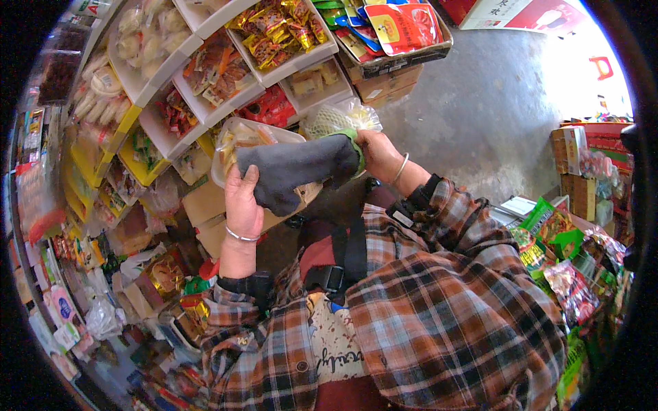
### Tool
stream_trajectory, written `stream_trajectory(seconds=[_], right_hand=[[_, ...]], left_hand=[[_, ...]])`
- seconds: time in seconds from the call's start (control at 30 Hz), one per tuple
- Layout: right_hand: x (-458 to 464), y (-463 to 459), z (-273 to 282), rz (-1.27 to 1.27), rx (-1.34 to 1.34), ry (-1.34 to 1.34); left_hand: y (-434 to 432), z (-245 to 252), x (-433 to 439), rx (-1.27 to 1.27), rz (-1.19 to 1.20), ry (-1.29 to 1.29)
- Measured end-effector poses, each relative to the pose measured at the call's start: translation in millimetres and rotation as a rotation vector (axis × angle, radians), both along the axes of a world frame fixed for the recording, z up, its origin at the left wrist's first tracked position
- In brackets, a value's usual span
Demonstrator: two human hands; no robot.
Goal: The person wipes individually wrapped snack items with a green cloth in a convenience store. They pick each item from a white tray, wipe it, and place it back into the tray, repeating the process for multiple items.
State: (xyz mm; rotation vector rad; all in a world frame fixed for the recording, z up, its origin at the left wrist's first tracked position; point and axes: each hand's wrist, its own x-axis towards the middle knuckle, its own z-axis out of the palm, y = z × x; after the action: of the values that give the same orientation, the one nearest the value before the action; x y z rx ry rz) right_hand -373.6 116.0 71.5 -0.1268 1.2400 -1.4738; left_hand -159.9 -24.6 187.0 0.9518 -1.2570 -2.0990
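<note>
A dark grey cloth (303, 164) with a green edge is stretched sideways between my two hands. My left hand (243, 203) pinches its left end, thumb on top. At the other end, my right hand (379, 154) grips the green edge (356, 146). Just behind the cloth is a translucent plastic tub (221, 169) with wrapped packets inside. A clear bag with white foam netting (334, 117) sits by the cloth's far right side. The cloth hides part of the tub and of a cardboard box (208, 205) below.
White bins (285, 69) of wrapped snacks rise in tiers ahead and to the left, some with yellow edges. A carton of colourful packets (406, 59) stands on cardboard boxes (388, 85). Concrete floor (462, 113) extends to the right. Packaged foods (560, 257) are piled near my right elbow.
</note>
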Motion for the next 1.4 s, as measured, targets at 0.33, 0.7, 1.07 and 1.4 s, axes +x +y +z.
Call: stream_trajectory(seconds=[0.33,0.7,1.07,1.4], right_hand=[[20.4,2.8,-11.4,0.406,0.28,0.852],[-1.2,21.5,-37.1,0.056,0.122,0.175],[33.4,-35.5,41.8,0.53,0.194,1.293],[1.9,-24.9,31.1,0.13,-0.089,0.765]], left_hand=[[9.7,-4.0,-4.2,-0.017,0.001,-0.027],[-0.1,-46.1,10.4,0.062,0.007,-0.068],[17.8,-61.2,-23.6,0.183,-0.041,-0.049],[6.7,-45.1,-21.6,0.369,-0.007,0.109]])
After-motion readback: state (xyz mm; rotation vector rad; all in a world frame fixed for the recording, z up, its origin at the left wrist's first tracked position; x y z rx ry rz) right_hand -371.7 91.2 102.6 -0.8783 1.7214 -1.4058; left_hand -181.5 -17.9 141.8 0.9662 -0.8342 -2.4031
